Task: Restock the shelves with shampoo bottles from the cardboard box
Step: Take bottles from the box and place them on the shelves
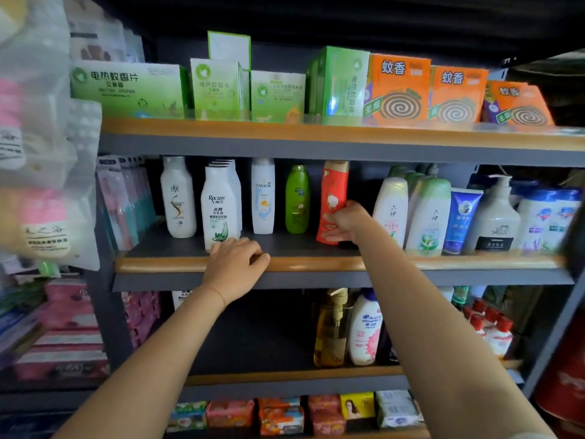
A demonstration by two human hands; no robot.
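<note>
Both my arms reach up to the middle shelf (316, 263). My right hand (346, 221) has its grip wrapped round the red shampoo bottle (332, 198), tilted on that shelf. My left hand (235, 264) rests on the shelf's wooden edge, fingers loosely curled, holding nothing.

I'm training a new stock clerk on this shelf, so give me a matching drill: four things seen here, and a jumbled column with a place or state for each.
Things:
1. red bottle
2. green bottle
3. left hand
4. orange boxes

Places or states:
A. on the top shelf
B. tilted, gripped by the right hand
C. on the wooden edge of the middle shelf
D. standing upright, untouched

Pairs: 1-B, 2-D, 3-C, 4-A
</note>
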